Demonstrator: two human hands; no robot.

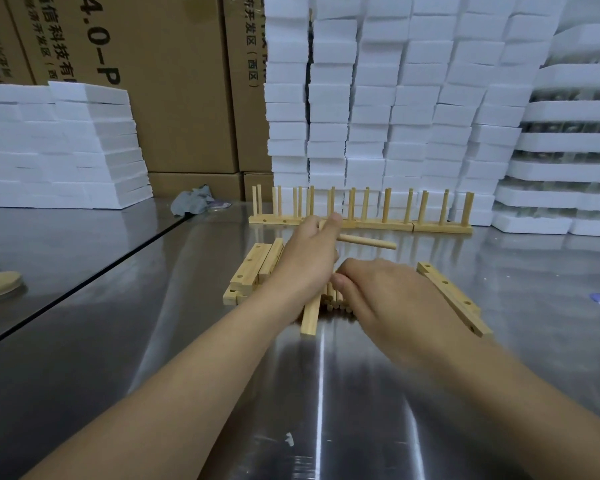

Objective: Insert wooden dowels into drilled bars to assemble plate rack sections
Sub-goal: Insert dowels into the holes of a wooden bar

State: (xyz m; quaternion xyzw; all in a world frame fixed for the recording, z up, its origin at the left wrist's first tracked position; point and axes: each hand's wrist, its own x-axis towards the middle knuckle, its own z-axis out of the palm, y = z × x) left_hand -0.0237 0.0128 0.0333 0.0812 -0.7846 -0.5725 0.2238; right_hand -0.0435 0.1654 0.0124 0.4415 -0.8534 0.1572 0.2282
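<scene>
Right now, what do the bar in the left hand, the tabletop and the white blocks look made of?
The bar in the left hand: pale bare-looking wood, matte. The tabletop: brushed metal, likely stainless steel, streaky reflections. The white blocks: probably foam, matte with crumbly edges.

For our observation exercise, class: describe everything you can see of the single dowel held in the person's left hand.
The dowel is a pale, smooth, round wooden rod. It lies roughly level, pointing right, just in front of the finished rack sections. Its left end is hidden in the grip of the left hand; the free end looks slightly rounded. Nothing else visibly touches it.
</scene>
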